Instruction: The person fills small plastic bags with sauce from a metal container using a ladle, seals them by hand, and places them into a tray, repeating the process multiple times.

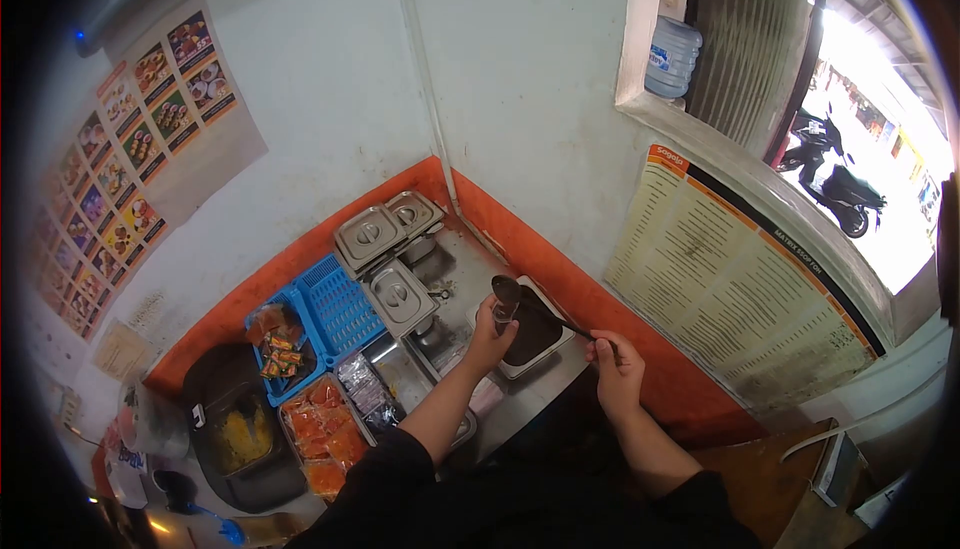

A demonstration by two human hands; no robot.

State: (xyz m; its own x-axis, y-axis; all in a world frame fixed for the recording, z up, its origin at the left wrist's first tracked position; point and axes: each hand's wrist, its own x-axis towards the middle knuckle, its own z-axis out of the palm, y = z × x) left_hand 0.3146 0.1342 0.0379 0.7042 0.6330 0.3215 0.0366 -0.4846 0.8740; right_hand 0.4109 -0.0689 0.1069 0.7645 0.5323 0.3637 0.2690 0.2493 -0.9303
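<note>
My left hand (485, 342) is closed around a small clear plastic cup (503, 317), held over the near-left edge of a white rectangular tub. My right hand (618, 364) grips the handle of a black ladle (507, 290), whose bowl is tilted just above the cup. Dark brown sauce (538, 337) lies in the white tub (520, 374) below both hands. Whether sauce is running into the cup is too small to tell.
Steel pans with lids (372, 236) stand in the corner. Left of them are a blue basket (345, 304), orange packets (325, 429) and a dark pan (215, 459) with yellow food. An orange-banded wall (590, 349) rises close behind the tub.
</note>
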